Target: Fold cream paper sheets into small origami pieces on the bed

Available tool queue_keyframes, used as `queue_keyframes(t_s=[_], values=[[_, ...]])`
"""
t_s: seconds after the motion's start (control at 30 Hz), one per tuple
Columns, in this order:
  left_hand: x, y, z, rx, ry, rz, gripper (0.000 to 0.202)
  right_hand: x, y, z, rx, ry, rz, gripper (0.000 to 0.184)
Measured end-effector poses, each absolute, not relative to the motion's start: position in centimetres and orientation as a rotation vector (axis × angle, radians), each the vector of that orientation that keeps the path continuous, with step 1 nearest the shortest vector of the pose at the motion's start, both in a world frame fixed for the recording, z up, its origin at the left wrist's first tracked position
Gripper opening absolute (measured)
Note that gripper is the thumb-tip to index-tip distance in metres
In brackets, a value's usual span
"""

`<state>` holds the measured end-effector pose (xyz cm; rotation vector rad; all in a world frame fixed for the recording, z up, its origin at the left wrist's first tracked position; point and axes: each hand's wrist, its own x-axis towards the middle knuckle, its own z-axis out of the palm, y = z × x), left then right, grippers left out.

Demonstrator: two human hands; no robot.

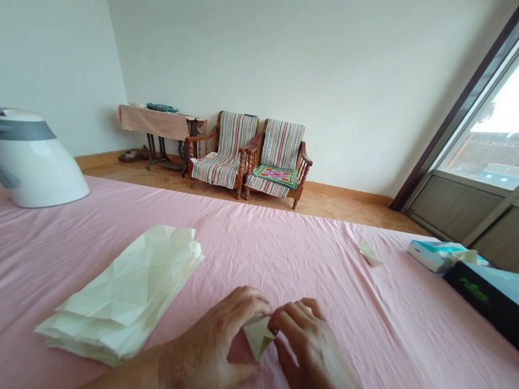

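Observation:
Between my two hands, just above the pink cloth, is a small piece of folded pale paper (258,336) with a pointed lower end. My left hand (216,341) curves around its left side, fingertips on the top edge and thumb low beside it. The fingers of my right hand (308,348) pinch its right edge and hide part of it. Left of my hands lies a thick stack of creased pale paper sheets (130,286). Farther off to the right rests another small folded paper piece (370,253).
A pink cloth (256,236) with wrinkles covers the table. A white and grey jug (41,162) stands at the far left. A tissue pack (437,256) and a black box (489,302) sit at the right. Two wooden chairs (233,150) are by the wall.

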<state>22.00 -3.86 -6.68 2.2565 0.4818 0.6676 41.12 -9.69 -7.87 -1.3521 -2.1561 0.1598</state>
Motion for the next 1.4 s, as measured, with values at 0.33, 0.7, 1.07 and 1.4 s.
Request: queue_keyframes(t_s=[0.33, 0.7, 1.07, 1.4], values=[[21.8, -3.1, -7.7, 2.294, 0.680, 0.750, 0.023, 41.9, -9.7, -8.0, -1.462, -2.159, 0.099, 0.017], [21.9, -3.2, -7.8, 2.611, 0.680, 0.696, 0.015, 42.2, -9.7, -7.9, -1.504, -2.158, 0.224, 0.024], [21.9, -3.2, -7.6, 2.550, 0.811, 0.677, 0.022, 41.9, -9.6, -8.1, -1.476, -2.134, 0.202, 0.023], [21.9, -3.2, -7.2, 2.475, 0.822, 0.581, 0.017, 42.2, -9.8, -7.7, -1.463, -2.139, 0.253, 0.012]])
